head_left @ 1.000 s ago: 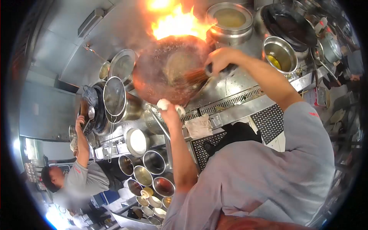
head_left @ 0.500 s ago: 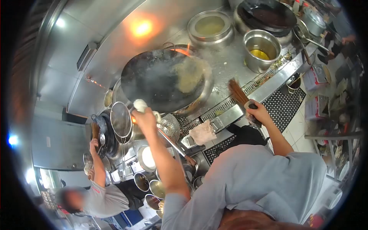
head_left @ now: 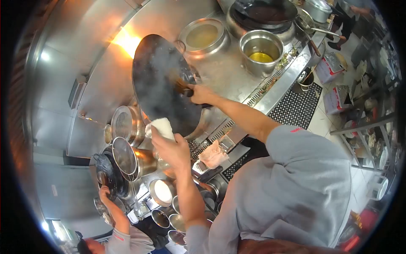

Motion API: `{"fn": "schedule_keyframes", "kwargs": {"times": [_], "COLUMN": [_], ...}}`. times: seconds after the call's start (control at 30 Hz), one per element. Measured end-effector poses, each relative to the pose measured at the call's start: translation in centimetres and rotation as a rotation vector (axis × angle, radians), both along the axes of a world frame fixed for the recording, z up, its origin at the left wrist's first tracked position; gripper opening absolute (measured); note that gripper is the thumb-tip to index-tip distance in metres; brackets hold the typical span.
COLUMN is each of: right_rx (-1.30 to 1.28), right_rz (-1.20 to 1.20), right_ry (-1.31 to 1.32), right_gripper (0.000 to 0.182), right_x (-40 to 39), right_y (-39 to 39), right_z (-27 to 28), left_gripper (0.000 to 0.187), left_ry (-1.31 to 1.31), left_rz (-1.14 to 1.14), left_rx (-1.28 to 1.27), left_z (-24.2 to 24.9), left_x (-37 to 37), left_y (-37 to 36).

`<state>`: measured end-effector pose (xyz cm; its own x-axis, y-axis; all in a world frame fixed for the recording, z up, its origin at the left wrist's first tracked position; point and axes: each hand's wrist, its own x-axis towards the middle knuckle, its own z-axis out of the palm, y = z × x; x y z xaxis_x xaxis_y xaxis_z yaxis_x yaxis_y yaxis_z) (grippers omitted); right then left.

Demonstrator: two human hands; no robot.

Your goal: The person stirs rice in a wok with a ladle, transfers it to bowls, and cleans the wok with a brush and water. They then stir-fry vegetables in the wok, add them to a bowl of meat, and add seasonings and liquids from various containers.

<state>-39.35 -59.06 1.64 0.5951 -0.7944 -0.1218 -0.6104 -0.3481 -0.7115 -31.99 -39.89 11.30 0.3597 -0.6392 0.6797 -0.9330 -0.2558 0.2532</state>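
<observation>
1. My left hand (head_left: 171,148) is reaching up at centre left of the frame, fingers closed around a white cloth (head_left: 163,127) that is wrapping the near rim of the wok (head_left: 163,80).
2. That grip is tipping the wok steeply: it is standing almost on edge in the upper middle of the frame, its dark inside facing me.
3. My right arm is stretching from the lower right towards the centre, and my right hand (head_left: 202,94) is closing around the handle of the brush (head_left: 182,86), whose bristles are pressing against the inside of the wok.
4. Half a second ago the wok was lying much flatter on its burner and my right hand was holding the brush off the stove, over the front ledge; now the brush is back inside the wok.
5. The yellowish patch that was showing in the wok is no longer visible, and the flame (head_left: 127,41) is now glowing at the upper left behind the rim.
6. A pot of clear liquid (head_left: 204,36) and a pot of oil (head_left: 260,46) are standing to the upper right of the wok.
7. A co-worker's hand (head_left: 105,194) is reaching to another stove at the lower left.
8. There is a small red mark on my sleeve (head_left: 296,129); I cannot read it.
</observation>
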Motion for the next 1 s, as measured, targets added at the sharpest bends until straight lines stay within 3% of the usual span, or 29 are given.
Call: {"fn": "schedule_keyframes", "kwargs": {"times": [0.07, 0.13, 0.2, 0.23, 0.27, 0.33, 0.43, 0.47, 0.5, 0.53, 0.57, 0.6, 0.63, 0.67, 0.7, 0.73, 0.77, 0.8, 0.83, 0.87, 0.9, 0.93, 1.0], "right_rx": [0.162, -0.096, -0.082, -0.007, -0.073, -0.135, -0.12, -0.164, -0.092, -0.128, -0.074, -0.469, -0.541, -0.615, -0.347, -0.158, 0.075, 0.331, 0.635, 1.036, 1.22, 1.217, 1.292], "right_rz": [0.061, 0.234, 0.301, 0.143, -0.06, -0.275, -0.173, -0.14, -0.119, -0.097, -0.072, -0.076, -0.053, -0.032, 0.044, 0.224, 0.381, 0.494, 0.719, 0.699, 0.642, 0.722, 0.819], "right_ry": [-0.366, -0.251, -0.152, 0.038, 0.095, 0.177, 0.409, 0.404, 0.46, 0.366, 0.449, 0.607, 0.604, 0.601, 0.491, 0.363, 0.243, 0.063, 0.042, 0.003, 0.067, 0.116, -0.278], "right_gripper": [0.069, 0.065, 0.071, 0.067, 0.064, 0.059, 0.07, 0.077, 0.08, 0.086, 0.094, 0.095, 0.094, 0.093, 0.09, 0.07, 0.052, 0.04, 0.043, 0.05, 0.052, 0.052, 0.043], "right_x": [0.0, -4.4, -7.7, -10.6, -12.0, -15.4, -17.0, -17.4, -17.1, -17.3, -17.1, -17.2, -15.9, -14.5, -12.3, -10.3, -8.3, -7.6, -5.1, -4.0, -2.7, -1.3, 1.7], "right_y": [3.2, 9.8, 8.8, 7.7, 5.8, 3.8, 3.6, 3.6, 3.6, 4.1, 4.2, 5.2, 5.4, 5.6, 7.0, 8.8, 10.7, 11.3, 13.8, 16.2, 19.2, 20.3, 24.9], "right_z": [2.5, 6.0, -1.4, -1.3, -5.3, -6.7, -9.9, -13.3, -13.7, -14.1, -13.6, -14.8, -13.3, -11.7, -7.7, -5.7, -3.7, -10.7, -9.8, -12.7, -12.3, -13.9, -22.6], "left_gripper": [0.059, 0.058, 0.054, 0.053, 0.052, 0.05, 0.078, 0.072, 0.063, 0.058, 0.053, 0.047, 0.047, 0.047, 0.052, 0.057, 0.056, 0.055, 0.058, 0.06, 0.062, 0.064, 0.065], "left_ry": [0.044, 0.248, 0.503, 0.572, 0.641, 0.748, 0.828, 1.131, 1.101, 1.194, 1.286, 1.374, 1.37, 1.339, 1.354, 1.424, 1.611, 1.79, 1.899, 1.996, 1.994, 1.99, 1.924], "left_rz": [-0.024, 0.01, 0.122, 0.161, 0.212, 0.319, 0.23, 0.279, 0.266, 0.279, 0.295, 0.315, 0.359, 0.405, 0.415, 0.355, 0.283, 0.2, 0.104, 0.006, -0.017, -0.035, -0.23], "left_rx": [-0.01, -0.1, -0.083, -0.07, -0.079, -0.032, -0.061, -0.035, -0.053, -0.105, -0.164, -0.226, -0.256, -0.298, -0.329, -0.383, -0.397, -0.416, -0.446, -0.484, -0.478, -0.489, -0.596], "left_z": [-1.0, -1.0, -1.1, -1.6, -2.4, -3.9, -13.1, -7.7, -13.9, -15.9, -17.8, -19.7, -16.2, -16.9, -16.7, -18.5, -16.7, -14.4, -14.9, -15.6, -13.8, -11.8, -13.9], "left_x": [0.1, 1.7, 3.5, 4.4, 5.2, 6.2, 10.1, 6.3, 8.6, 8.7, 8.7, 8.8, 7.0, 7.4, 7.9, 8.7, 8.2, 7.7, 7.5, 7.3, 6.2, 5.0, 4.6], "left_y": [-0.1, -0.3, 0.1, 0.7, 1.2, 2.0, 2.6, 2.1, 2.0, 0.7, -0.7, -2.3, -2.6, -4.0, -4.7, -5.3, -4.3, -3.1, -2.0, -0.7, 1.3, 3.4, 5.8]}}
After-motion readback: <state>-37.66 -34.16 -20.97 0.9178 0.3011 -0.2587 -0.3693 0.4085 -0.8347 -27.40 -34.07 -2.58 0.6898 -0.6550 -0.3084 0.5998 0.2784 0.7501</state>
